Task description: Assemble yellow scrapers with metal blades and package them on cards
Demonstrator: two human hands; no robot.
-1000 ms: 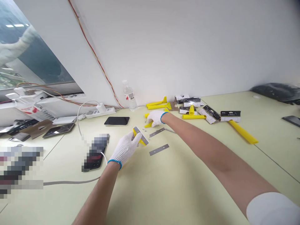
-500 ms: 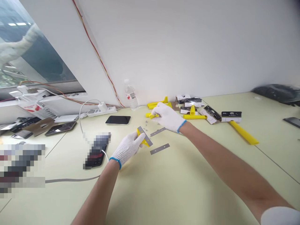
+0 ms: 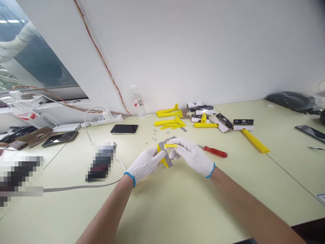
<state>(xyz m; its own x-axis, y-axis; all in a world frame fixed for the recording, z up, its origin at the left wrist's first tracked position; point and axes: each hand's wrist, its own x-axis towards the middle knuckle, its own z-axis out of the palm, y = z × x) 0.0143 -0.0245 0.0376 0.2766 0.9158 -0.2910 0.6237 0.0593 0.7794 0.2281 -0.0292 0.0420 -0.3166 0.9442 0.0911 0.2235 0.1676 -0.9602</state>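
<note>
My left hand, in a white knit glove with a blue cuff, grips a yellow plastic scraper with a steel blade across its head. My right hand, gloved the same way, is up against it, pinching a small yellow piece to the scraper's head. The fingers hide part of the blade and handle. Tiny metal screws lie on the table just beyond my hands. A red-handled screwdriver lies to the right of my right hand, not touched.
Yellow scraper handles and black-and-white blade packets lie along the wall. A long yellow handle lies at right. A phone, power strip, water bottle and a pixelated object with a white cable stand left.
My right hand has come back from the far yellow pile to my left hand, holding a small yellow piece. The loose steel blades in front no longer show, and the red screwdriver handle now shows.
</note>
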